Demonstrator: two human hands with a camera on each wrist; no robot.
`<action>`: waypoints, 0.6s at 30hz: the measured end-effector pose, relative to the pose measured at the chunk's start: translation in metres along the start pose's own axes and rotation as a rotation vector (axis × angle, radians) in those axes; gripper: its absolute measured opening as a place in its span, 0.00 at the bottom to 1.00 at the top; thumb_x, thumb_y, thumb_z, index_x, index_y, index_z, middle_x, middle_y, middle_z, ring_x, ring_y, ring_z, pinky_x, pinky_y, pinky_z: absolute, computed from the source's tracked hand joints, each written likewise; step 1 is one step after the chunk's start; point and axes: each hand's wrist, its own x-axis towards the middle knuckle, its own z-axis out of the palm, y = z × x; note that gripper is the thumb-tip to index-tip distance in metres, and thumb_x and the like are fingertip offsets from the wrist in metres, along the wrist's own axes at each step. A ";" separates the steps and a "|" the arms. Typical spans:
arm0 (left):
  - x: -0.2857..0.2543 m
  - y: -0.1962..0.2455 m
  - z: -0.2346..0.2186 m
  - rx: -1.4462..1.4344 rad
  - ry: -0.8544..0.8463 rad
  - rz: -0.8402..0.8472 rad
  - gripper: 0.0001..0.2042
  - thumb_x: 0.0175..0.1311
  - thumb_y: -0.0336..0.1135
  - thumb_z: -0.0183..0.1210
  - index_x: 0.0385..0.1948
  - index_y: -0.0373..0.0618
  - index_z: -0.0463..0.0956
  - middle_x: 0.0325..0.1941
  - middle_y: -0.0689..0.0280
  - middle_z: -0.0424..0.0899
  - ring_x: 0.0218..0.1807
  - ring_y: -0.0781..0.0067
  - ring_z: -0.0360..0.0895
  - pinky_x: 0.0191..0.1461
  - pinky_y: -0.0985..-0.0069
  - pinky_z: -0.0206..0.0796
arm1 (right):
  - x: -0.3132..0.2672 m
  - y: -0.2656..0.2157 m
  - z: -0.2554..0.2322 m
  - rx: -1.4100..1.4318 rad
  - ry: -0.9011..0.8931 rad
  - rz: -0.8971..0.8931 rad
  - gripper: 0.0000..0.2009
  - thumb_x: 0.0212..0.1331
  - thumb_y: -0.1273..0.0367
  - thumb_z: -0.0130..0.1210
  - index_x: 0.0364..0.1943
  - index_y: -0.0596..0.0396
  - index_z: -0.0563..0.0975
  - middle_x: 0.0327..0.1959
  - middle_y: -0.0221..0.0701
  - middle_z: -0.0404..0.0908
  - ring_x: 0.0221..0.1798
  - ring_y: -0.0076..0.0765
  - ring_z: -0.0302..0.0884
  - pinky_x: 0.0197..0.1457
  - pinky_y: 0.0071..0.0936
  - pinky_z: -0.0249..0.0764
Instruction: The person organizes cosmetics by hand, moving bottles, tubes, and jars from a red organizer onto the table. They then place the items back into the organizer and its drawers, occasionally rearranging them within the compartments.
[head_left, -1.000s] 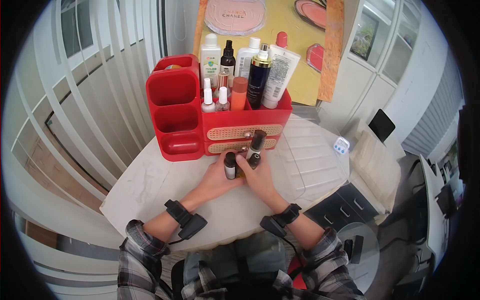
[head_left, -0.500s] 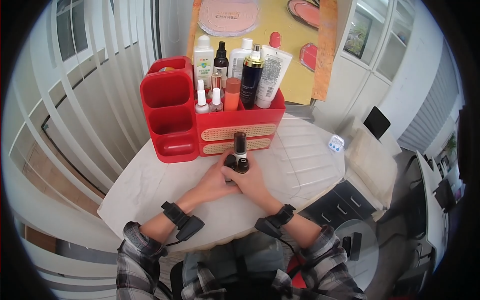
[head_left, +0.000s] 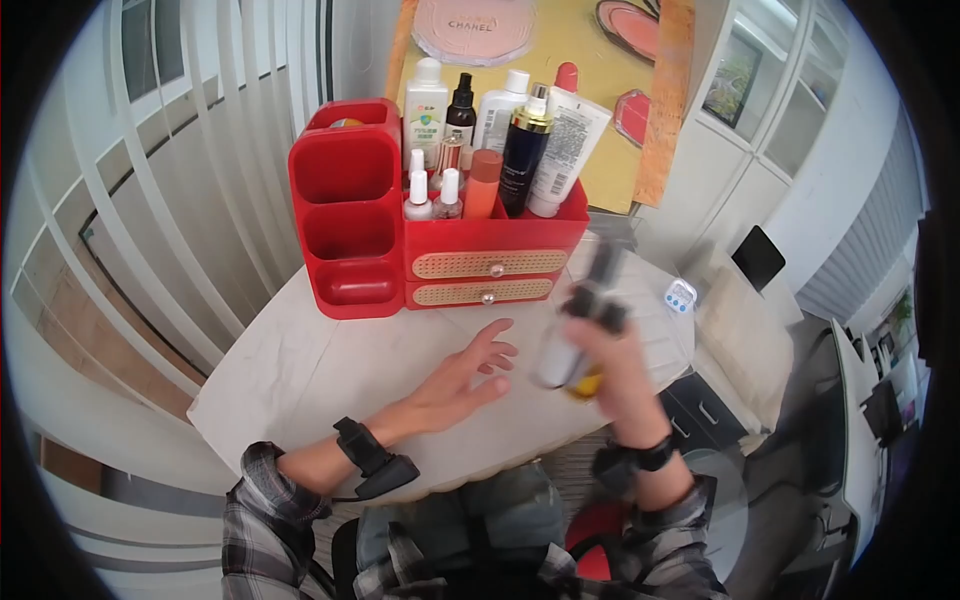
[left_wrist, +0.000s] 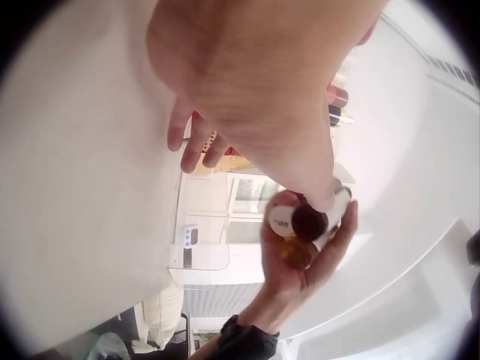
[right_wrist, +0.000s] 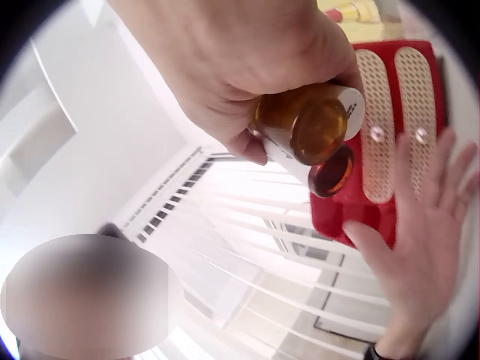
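Observation:
Raised over the table's right part, the right hand (head_left: 622, 375) grips several small bottles, blurred in the head view. Amber glass bases show in the right wrist view: one bottle (right_wrist: 319, 131) lies across the fingers and a second bottle (right_wrist: 331, 172) sits just below it. White labels are on them. The left hand (head_left: 455, 385) is empty above the white table (head_left: 300, 380), its fingers spread and relaxed, apart from the bottles. In the left wrist view the right hand (left_wrist: 281, 259) holds the bottles in a bundle, close beyond the left hand's edge.
A red organizer (head_left: 350, 240) with two drawers stands at the table's back, with upright bottles and a white tube (head_left: 570, 150) in it. A clear sheet lies on the table's right part, near a small white timer (head_left: 681, 295). A dark drawer cabinet (head_left: 705, 405) stands right.
The hands have come apart. My right hand has moved right and up with the bottles; my left hand has let go and opened, staying near the middle.

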 end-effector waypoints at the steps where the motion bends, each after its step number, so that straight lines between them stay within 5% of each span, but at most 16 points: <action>1: -0.001 0.000 0.000 -0.005 0.014 -0.040 0.35 0.77 0.49 0.54 0.78 0.47 0.48 0.65 0.51 0.76 0.60 0.59 0.78 0.63 0.63 0.69 | 0.007 -0.011 -0.013 -0.041 0.072 -0.044 0.20 0.56 0.67 0.72 0.50 0.56 0.78 0.42 0.28 0.82 0.44 0.25 0.80 0.49 0.29 0.79; 5: 0.004 -0.020 0.002 -0.071 0.098 -0.098 0.32 0.78 0.51 0.52 0.76 0.46 0.52 0.61 0.51 0.80 0.58 0.60 0.79 0.62 0.64 0.69 | 0.062 -0.028 -0.071 -0.266 0.206 -0.043 0.15 0.58 0.66 0.70 0.44 0.57 0.80 0.34 0.27 0.81 0.35 0.26 0.80 0.40 0.29 0.79; 7: 0.005 -0.018 0.003 0.016 0.094 -0.137 0.29 0.80 0.50 0.50 0.74 0.44 0.57 0.57 0.51 0.82 0.56 0.60 0.79 0.62 0.65 0.69 | 0.102 0.004 -0.106 -0.448 0.200 0.196 0.17 0.55 0.63 0.69 0.42 0.62 0.82 0.33 0.29 0.82 0.35 0.28 0.81 0.39 0.27 0.77; 10: 0.004 -0.020 0.003 0.015 0.105 -0.123 0.28 0.80 0.49 0.50 0.72 0.43 0.59 0.55 0.51 0.83 0.55 0.60 0.80 0.62 0.66 0.69 | 0.144 0.047 -0.125 -0.604 0.189 0.271 0.22 0.49 0.60 0.71 0.41 0.65 0.80 0.33 0.36 0.85 0.32 0.36 0.84 0.38 0.33 0.80; 12: 0.003 -0.020 0.004 0.038 0.106 -0.122 0.27 0.80 0.48 0.51 0.72 0.42 0.60 0.55 0.52 0.84 0.55 0.60 0.80 0.62 0.66 0.69 | 0.160 0.065 -0.118 -1.135 0.251 0.220 0.29 0.43 0.55 0.73 0.42 0.68 0.81 0.38 0.49 0.87 0.41 0.50 0.88 0.45 0.38 0.82; 16: 0.004 -0.020 0.003 0.085 0.085 -0.098 0.26 0.79 0.46 0.54 0.70 0.42 0.61 0.55 0.52 0.84 0.55 0.58 0.83 0.60 0.67 0.72 | 0.185 0.077 -0.102 -1.117 0.142 0.281 0.34 0.42 0.54 0.72 0.46 0.73 0.78 0.45 0.59 0.86 0.50 0.57 0.87 0.52 0.41 0.81; 18: 0.005 -0.019 0.003 0.093 0.082 -0.101 0.26 0.79 0.46 0.54 0.70 0.42 0.61 0.55 0.52 0.85 0.55 0.58 0.83 0.60 0.66 0.72 | 0.196 0.092 -0.100 -1.178 0.210 0.160 0.37 0.45 0.54 0.71 0.51 0.76 0.74 0.46 0.60 0.85 0.53 0.58 0.86 0.54 0.41 0.81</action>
